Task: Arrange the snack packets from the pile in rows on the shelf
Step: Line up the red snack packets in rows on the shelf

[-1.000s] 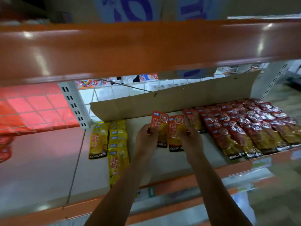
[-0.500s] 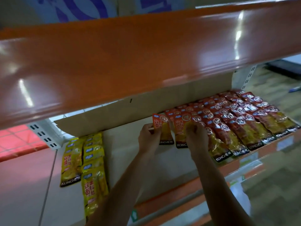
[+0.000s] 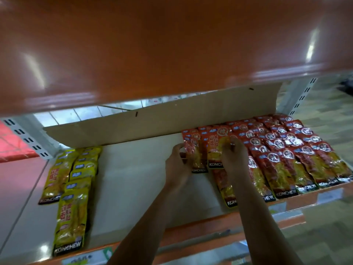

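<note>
Head view: the only view; it looks down under the orange upper shelf [image 3: 152, 44] onto the white shelf [image 3: 133, 178].
Left hand [image 3: 176, 161]: fingers curled round the left edge of the first red packet [image 3: 194, 152], gripping it just above the shelf, at the left end of the red block.
Right hand [image 3: 236, 157]: fingertips pinch the second red packet [image 3: 216, 148], which stands just beside the first and partly over a row packet below it.
Red rows [image 3: 286, 155]: overlapping Konchew packets fill the right part of the shelf from the cardboard strip [image 3: 152, 121] at the back to the orange front edge [image 3: 200, 232].
Yellow packets [image 3: 74, 188]: two short overlapping columns at the left end, well apart from the red block.
Pile: not in view, so how many packets wait cannot be told.
Done so far: the right part looks fully stocked in tidy rows, and the yellow side is begun.
In hand: judging by where they are held, these two packets are starting the next red column, at the back.
Left to do: that column needs filling towards the front, and the wide bare stretch between red and yellow is unfilled; roughly half the shelf seems done.
</note>
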`<action>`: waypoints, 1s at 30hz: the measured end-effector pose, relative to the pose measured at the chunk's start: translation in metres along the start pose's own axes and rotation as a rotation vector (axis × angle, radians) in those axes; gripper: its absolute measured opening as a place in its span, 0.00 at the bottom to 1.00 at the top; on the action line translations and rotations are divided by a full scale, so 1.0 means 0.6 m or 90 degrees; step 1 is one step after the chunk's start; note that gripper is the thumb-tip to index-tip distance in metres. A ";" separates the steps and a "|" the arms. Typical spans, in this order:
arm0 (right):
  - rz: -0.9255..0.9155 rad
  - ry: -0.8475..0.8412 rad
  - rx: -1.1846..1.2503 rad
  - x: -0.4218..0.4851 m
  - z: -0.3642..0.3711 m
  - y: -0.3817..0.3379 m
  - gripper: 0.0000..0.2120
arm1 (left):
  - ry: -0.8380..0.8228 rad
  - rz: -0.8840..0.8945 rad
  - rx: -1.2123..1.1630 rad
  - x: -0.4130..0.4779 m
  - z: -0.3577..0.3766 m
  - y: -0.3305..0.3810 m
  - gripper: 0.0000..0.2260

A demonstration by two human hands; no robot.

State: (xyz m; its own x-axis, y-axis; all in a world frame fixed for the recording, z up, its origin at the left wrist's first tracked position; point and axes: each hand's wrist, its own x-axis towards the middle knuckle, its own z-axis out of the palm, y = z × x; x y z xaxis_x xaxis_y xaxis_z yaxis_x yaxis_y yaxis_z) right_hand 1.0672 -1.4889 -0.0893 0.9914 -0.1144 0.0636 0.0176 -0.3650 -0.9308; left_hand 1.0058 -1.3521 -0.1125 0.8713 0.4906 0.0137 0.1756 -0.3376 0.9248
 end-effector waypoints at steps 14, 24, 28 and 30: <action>-0.057 -0.120 -0.023 0.011 -0.031 0.012 0.07 | 0.079 0.045 0.311 -0.009 0.035 0.003 0.16; -0.087 -0.215 0.017 -0.004 -0.025 0.002 0.13 | 0.141 0.128 0.118 -0.023 0.056 0.042 0.19; -0.156 -0.254 -0.032 -0.011 -0.025 -0.004 0.09 | 0.122 0.038 -0.029 -0.019 0.065 0.045 0.19; -0.181 -0.260 -0.077 -0.012 -0.029 -0.002 0.13 | 0.161 0.035 -0.024 -0.020 0.062 0.037 0.18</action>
State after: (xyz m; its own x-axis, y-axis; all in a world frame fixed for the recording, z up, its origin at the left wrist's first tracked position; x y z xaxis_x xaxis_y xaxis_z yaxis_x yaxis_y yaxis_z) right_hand 1.0580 -1.5040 -0.0822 0.9198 0.3667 0.1397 0.3027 -0.4366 -0.8472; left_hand 1.0162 -1.3953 -0.1064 0.7355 0.6597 0.1543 0.1104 -0.3413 0.9334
